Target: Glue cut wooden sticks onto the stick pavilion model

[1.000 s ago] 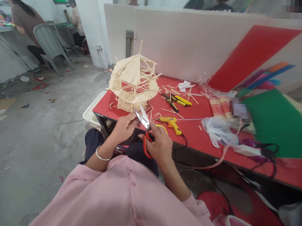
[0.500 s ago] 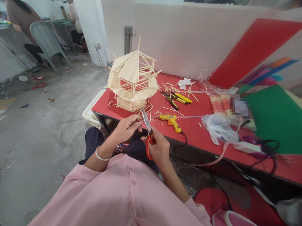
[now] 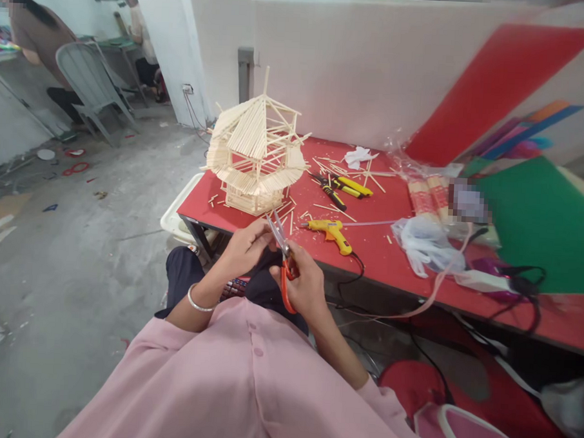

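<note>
Red-handled scissors [image 3: 288,277] are in my right hand [image 3: 306,279], their blades slightly apart and pointing up toward the table's front edge. My left hand [image 3: 245,248] is beside the blades, its fingers bent together in a pinch; whatever they hold is too small to make out. Just beyond both hands, a house model of thin wooden sticks [image 3: 259,150] stands on the red table [image 3: 378,245]. Its layered roof is covered with sticks on the left, while bare framing shows on the upper right. Loose sticks [image 3: 330,166] lie around it.
A yellow glue gun [image 3: 331,233] lies right of the model, its cord hanging over the edge. Behind it are yellow-and-black pliers [image 3: 349,188]. Further right are a plastic bag [image 3: 429,244], stick bundles [image 3: 423,194] and a green board [image 3: 534,223]. Two people sit at the far left.
The scissor blades have parted and tilted left, nearer my left fingers. My right hand has shifted slightly left. The model and the tools on the table stay where they were.
</note>
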### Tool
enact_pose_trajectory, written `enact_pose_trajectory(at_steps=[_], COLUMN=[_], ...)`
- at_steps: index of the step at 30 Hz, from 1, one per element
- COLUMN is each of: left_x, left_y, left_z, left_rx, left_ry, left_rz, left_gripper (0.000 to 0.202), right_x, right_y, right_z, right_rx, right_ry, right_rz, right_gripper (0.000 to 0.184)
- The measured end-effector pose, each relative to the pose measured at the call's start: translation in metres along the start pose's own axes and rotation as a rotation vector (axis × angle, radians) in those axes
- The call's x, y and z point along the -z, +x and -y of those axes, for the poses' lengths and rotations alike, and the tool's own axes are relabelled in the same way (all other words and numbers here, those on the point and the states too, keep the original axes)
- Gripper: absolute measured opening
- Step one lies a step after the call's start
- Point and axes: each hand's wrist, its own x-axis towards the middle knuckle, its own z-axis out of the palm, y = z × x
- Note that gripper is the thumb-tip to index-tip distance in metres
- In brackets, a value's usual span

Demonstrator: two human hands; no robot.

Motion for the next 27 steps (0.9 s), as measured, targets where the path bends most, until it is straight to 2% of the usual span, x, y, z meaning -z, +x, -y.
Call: enact_pose_trajectory(at_steps=[9, 15, 18, 22, 27], left_x=[-0.009, -0.017, -0.017, -0.015, -0.014], left_y=[-0.002, -0.005, -0.004, -0.003, 0.001], left_z=[0.004, 0.001, 0.0, -0.001, 0.004], left_rx=[0.007, 0.064, 0.076, 0.095, 0.125], left_ry=[-0.05, -0.089, -0.113, -0.152, -0.266], left_rz=[-0.012, -0.025, -0.023, -0.009, 0.009], left_gripper=[0.015, 0.015, 0.013, 0.018, 0.028], right_x=[-0.007, -0.008, -0.008, -0.009, -0.004], right_y=[-0.006, -0.007, -0.008, -0.007, -0.002], right_z=[-0.002, -0.003, -0.003, -0.002, -0.001], right_rx=[-0.006, -0.039, -0.034, -0.04, -0.041], right_ry=[0.104, 0.134, 0.135, 0.128, 0.084], right_rz=[-0.065, -0.06, -0.055, -0.06, -0.041], right_gripper=[0.047, 0.052, 0.046, 0.042, 0.05])
